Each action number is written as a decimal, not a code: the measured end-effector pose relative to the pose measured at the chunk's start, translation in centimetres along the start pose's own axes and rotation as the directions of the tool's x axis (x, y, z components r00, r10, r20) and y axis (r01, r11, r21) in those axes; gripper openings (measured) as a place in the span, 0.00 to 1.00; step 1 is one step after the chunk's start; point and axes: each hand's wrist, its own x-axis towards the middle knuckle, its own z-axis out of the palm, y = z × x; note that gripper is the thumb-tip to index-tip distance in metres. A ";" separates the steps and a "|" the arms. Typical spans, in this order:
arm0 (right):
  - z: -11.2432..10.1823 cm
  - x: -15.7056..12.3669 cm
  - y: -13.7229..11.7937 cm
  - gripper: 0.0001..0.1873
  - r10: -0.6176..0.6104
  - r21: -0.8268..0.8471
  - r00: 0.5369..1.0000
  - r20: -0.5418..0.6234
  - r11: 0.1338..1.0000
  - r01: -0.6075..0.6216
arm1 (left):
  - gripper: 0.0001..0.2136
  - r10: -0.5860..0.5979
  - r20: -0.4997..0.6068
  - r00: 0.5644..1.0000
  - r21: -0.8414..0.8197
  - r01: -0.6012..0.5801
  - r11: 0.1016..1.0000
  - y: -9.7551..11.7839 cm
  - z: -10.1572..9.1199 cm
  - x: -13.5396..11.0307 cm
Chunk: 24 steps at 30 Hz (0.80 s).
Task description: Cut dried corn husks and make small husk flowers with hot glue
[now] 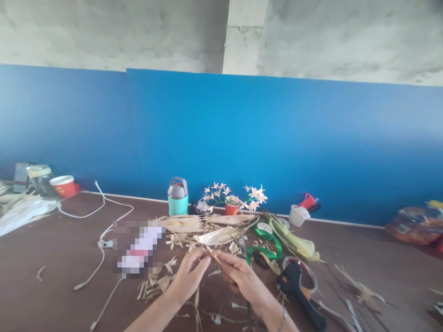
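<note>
My left hand [188, 272] and my right hand [238, 275] meet over the brown table [62, 249], both pinched on a thin pale husk strip [213, 255] between their fingertips. Just beyond them lie dried corn husks [214, 236] and small husk flowers [171, 240]. A black glue gun [299, 290] lies to the right of my right hand. Green ribbon [268, 242] curls behind it.
A teal flask [177, 197] and a red cup with husk flowers [235, 198] stand by the blue wall. White cables [104, 230] cross the left side. A red cup and jar [51, 183] sit far left, a plastic bag [415, 225] far right.
</note>
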 end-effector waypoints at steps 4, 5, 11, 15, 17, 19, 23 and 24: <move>-0.3 0.0 0.0 0.28 0.036 0.060 0.998 0.043 0.997 -0.039 | 0.12 0.008 0.020 1.000 -0.005 -0.008 1.000 0.5 0.0 -0.2; -0.3 0.0 -0.1 0.28 0.044 0.051 0.998 0.041 0.998 -0.046 | 0.11 0.020 0.013 1.000 0.000 -0.020 1.000 0.7 0.0 -0.2; 0.2 0.0 -0.2 0.22 -0.028 -0.146 0.999 -0.024 0.989 0.024 | 0.10 0.048 -0.083 0.995 -0.029 -0.050 0.998 0.8 0.3 -0.3; 0.3 0.0 0.2 0.17 -0.251 -0.400 0.968 0.006 0.887 0.232 | 0.10 -0.037 -0.108 0.993 -0.151 0.021 0.988 0.2 0.7 -0.3; 0.3 -0.1 0.3 0.19 -0.346 -0.516 0.937 0.051 0.794 0.321 | 0.10 -0.096 -0.120 0.988 -0.204 0.070 0.977 0.0 0.8 -0.2; 0.5 -0.2 0.5 0.25 -0.397 -0.631 0.914 0.078 0.690 0.354 | 0.09 -0.148 -0.144 0.978 -0.241 0.110 0.964 0.0 1.0 -0.1; 1.2 -0.6 0.7 0.34 -0.447 -0.851 0.890 0.088 0.430 0.300 | 0.09 -0.214 -0.185 0.959 -0.307 0.151 0.940 0.0 1.2 -0.1; 1.3 -0.7 0.7 0.35 -0.445 -0.888 0.891 0.085 0.372 0.270 | 0.09 -0.226 -0.186 0.956 -0.321 0.159 0.934 0.1 1.2 -0.1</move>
